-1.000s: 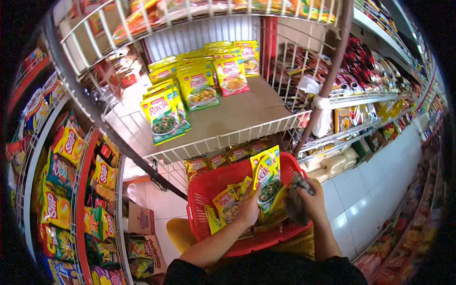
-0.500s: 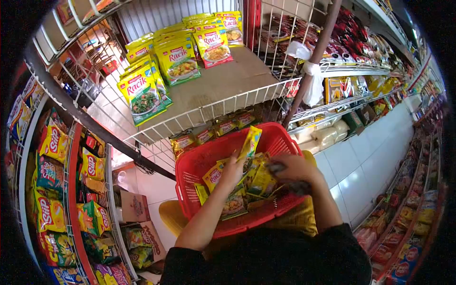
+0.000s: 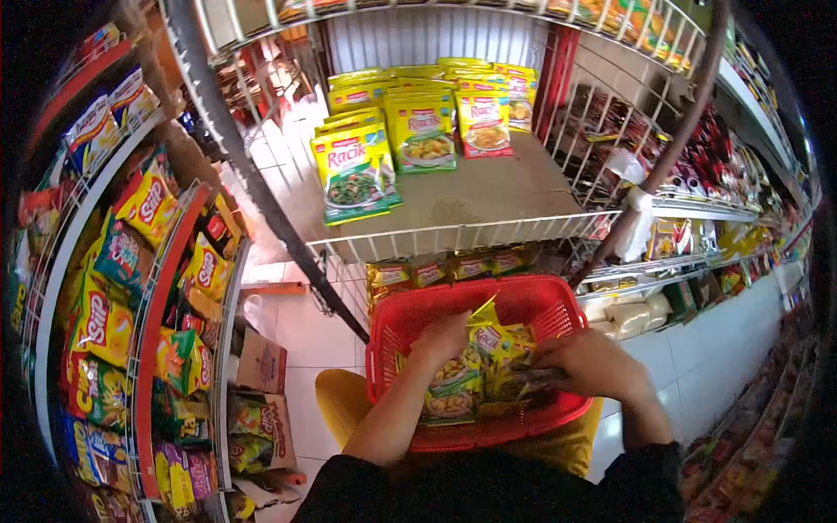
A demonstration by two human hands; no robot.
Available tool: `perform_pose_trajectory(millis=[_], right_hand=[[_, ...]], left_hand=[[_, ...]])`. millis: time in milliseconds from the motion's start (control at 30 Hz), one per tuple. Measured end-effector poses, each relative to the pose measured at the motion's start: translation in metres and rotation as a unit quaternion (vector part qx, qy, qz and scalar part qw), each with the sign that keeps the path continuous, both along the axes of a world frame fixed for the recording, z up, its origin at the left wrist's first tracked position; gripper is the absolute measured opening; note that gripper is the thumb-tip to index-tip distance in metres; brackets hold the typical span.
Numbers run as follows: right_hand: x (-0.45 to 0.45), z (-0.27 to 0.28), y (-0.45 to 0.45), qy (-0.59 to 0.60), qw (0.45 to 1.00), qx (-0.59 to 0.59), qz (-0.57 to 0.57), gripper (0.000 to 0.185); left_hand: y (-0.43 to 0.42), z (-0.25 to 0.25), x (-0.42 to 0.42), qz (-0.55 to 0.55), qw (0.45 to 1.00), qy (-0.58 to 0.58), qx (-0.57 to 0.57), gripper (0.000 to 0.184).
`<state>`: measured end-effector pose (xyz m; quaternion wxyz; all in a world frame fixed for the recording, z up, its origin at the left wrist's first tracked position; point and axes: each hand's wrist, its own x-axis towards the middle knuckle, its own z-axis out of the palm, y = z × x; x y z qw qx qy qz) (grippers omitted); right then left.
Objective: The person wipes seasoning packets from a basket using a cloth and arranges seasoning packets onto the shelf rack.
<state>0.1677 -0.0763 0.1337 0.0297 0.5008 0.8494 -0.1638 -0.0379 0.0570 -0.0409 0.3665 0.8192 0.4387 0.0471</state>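
A red plastic basket (image 3: 377, 383) rests on my lap, holding several yellow-green "Racik" seasoning sachets (image 3: 453, 403). My left hand (image 3: 441, 342) is over the basket's left half, closed on one seasoning sachet (image 3: 485, 309) whose yellow edge sticks out beyond the fingers. At the basket's right side is my right hand (image 3: 591, 364), its fingers against the sachets there. Those fingers are blurred and partly in shadow, so I cannot make out whether they grip anything.
Ahead, a wire shelf (image 3: 488, 228) lined with cardboard carries rows of upright Racik sachets (image 3: 356, 173). Gold packets (image 3: 429, 274) sit below it. Snack racks (image 3: 148, 349) stand at left, and stocked shelves (image 3: 680, 218) run along the right. A metal post (image 3: 261, 183) rises at the shelf's left corner.
The view has turned, so shelf and basket appear further right and lower. My left hand has lowered its sachet into the basket area, tilting it flatter. My right hand remains among the sachets.
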Motion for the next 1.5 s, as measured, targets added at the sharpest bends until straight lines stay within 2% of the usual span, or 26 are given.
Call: perform_pose_trajectory(millis=[67,133,200,300,367,467,500,600,700,800,867,933,967,1000,1100,1133,1167,1200,1233,1267,1300,1333,1367,1433,1467,1500], right_hand=[[-0.014,0.075,-0.002,0.05,0.991,0.09,0.086,0.027],[-0.018,0.123,0.0,0.032,0.961,0.254,0.103,0.025],[-0.029,0.166,0.016,0.068,0.922,0.363,0.115,0.031],[-0.064,0.192,0.055,0.033,0.857,0.496,0.139,0.033],[-0.082,0.185,0.094,0.045,0.804,0.561,0.192,0.042],[-0.111,0.174,0.139,0.022,0.788,0.583,0.194,0.051],[-0.112,0.167,0.157,0.022,0.786,0.585,0.198,0.051],[-0.106,0.144,0.195,-0.053,0.759,0.603,0.239,0.058],[-0.076,0.106,0.245,-0.201,0.723,0.593,0.291,0.057],[-0.051,0.071,0.291,-0.294,0.733,0.533,0.304,0.056],[-0.051,0.058,0.302,-0.241,0.874,0.385,0.175,0.052],[-0.061,0.068,0.297,-0.207,0.924,0.303,0.109,0.049],[-0.063,0.075,0.293,-0.12,0.932,0.336,0.072,0.047],[-0.07,0.088,0.279,-0.03,0.931,0.363,0.031,0.044],[-0.074,0.117,0.234,0.211,0.895,0.39,-0.039,0.035],[-0.075,0.125,0.209,0.247,0.868,0.431,-0.019,0.035],[-0.075,0.128,0.18,0.278,0.837,0.471,-0.004,0.035],[-0.072,0.125,0.153,0.272,0.842,0.465,-0.021,0.035],[-0.069,0.12,0.125,0.26,0.798,0.544,-0.007,0.035],[-0.065,0.11,0.097,0.242,0.748,0.619,0.009,0.035],[-0.061,0.086,0.074,0.251,0.743,0.62,0.007,0.035],[-0.057,0.05,0.055,0.26,0.737,0.624,0.007,0.036],[-0.058,0.014,0.042,0.237,0.784,0.574,0.004,0.038],[-0.059,-0.057,0.014,0.179,0.866,0.466,-0.008,0.045],[-0.061,-0.073,0.008,0.122,0.891,0.437,-0.018,0.048],[-0.056,-0.084,0.01,0.12,0.89,0.438,-0.029,0.048]], left_hand=[[-0.002,-0.007,-0.003,-0.004,1.0,-0.027,-0.015,0.039],[-0.006,-0.001,-0.005,0.023,0.995,-0.072,-0.066,0.038],[-0.007,-0.001,-0.004,0.041,0.99,-0.099,-0.088,0.038],[-0.006,-0.016,-0.001,-0.049,0.997,-0.052,0.018,0.037],[-0.007,-0.035,0.0,-0.046,0.996,-0.07,-0.011,0.037],[-0.007,-0.042,0.003,-0.051,0.99,-0.106,-0.073,0.036],[-0.011,-0.032,0.004,-0.054,0.994,-0.08,-0.051,0.035],[-0.017,-0.009,0.003,-0.059,0.998,-0.021,-0.003,0.034],[-0.018,-0.005,0.011,-0.106,0.99,0.036,-0.083,0.033],[-0.019,0.006,0.009,-0.124,0.99,0.04,-0.047,0.035],[-0.017,0.016,0.009,-0.132,0.99,0.039,-0.027,0.036],[-0.015,0.028,0.006,-0.127,0.988,0.034,-0.082,0.041],[-0.015,0.029,0.004,-0.124,0.985,0.034,-0.113,0.043],[-0.012,0.024,0.003,-0.124,0.985,0.037,-0.117,0.043],[-0.003,-0.006,0.007,-0.153,0.965,-0.172,-0.127,0.05],[-0.008,0.025,0.005,-0.159,0.963,-0.17,-0.138,0.05],[-0.014,0.086,-0.002,-0.116,0.962,-0.146,-0.2,0.052],[-0.019,0.096,0.0,-0.103,0.957,-0.131,-0.238,0.053],[-0.024,0.107,0.002,-0.09,0.951,-0.114,-0.273,0.055],[-0.027,0.093,0.01,0.001,0.915,-0.204,-0.348,0.055],[-0.03,0.081,0.017,0.096,0.858,-0.286,-0.415,0.055],[-0.032,0.075,0.015,0.083,0.858,-0.278,-0.425,0.055],[-0.031,0.07,0.01,-0.051,0.866,-0.399,-0.296,0.054],[-0.032,0.059,0.018,-0.193,0.829,-0.501,-0.157,0.052],[-0.034,0.048,0.023,-0.131,0.769,-0.54,-0.315,0.051],[-0.037,0.038,0.028,-0.061,0.686,-0.558,-0.464,0.049]])
